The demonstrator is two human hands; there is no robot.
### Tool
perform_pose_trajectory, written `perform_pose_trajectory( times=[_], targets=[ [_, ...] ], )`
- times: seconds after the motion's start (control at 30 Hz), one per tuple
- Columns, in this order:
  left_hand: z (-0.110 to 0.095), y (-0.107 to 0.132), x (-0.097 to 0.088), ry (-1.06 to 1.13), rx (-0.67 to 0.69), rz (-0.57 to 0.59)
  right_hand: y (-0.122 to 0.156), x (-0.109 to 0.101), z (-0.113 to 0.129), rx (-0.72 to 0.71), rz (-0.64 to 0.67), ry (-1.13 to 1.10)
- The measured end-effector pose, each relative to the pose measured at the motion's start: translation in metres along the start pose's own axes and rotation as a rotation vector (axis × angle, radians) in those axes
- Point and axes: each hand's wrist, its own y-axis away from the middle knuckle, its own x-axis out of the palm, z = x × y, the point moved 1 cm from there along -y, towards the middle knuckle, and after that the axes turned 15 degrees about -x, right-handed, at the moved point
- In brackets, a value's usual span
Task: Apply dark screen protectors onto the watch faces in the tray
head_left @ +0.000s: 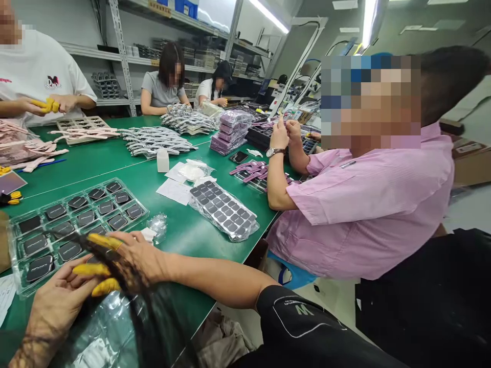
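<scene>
My left hand [57, 304] and my right hand [140, 258] meet at the front edge of a clear plastic tray [143, 204]. Yellow finger covers sit on fingertips of both hands. The fingers are closed together, and what lies between them is mostly hidden by the fingers and by dark strands of hair across the view. Dark rounded-square pieces [86, 218] with pale lettering fill the tray's pockets. Below my hands lies a clear plastic bag [111, 327].
A bagged sheet of dark square pieces [224, 207], white papers [174, 191] and a small white bottle [162, 160] lie ahead. Grey straps [155, 141] and purple bagged stacks [230, 132] stand farther back. A co-worker in a pink shirt [368, 194] sits at right; others work across the table.
</scene>
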Motion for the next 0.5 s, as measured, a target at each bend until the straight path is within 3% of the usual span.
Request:
perform_pose_trajectory(
  times=[0.07, 0.17, 0.23, 0.33, 0.5],
  targets=[
    [0.002, -0.002, -0.002, 0.11, -0.129, 0.06, -0.002, -0.004, -0.001, 0.03, 0.037, -0.062],
    [0.002, 0.0, 0.001, 0.201, -0.147, 0.019, -0.003, -0.007, -0.011, 0.309, -0.165, -0.234],
    [0.005, 0.001, 0.003, 0.175, -0.107, 0.019, -0.003, -0.002, -0.017, 0.443, -0.283, -0.51],
    [0.017, -0.004, 0.004, -0.008, 0.139, -0.025, -0.007, 0.011, -0.016, 0.521, -0.308, -1.0],
    [0.031, -0.016, -0.01, -0.495, 0.76, -0.355, -0.014, 0.03, -0.013, 0.694, -0.357, -1.395]
  ],
)
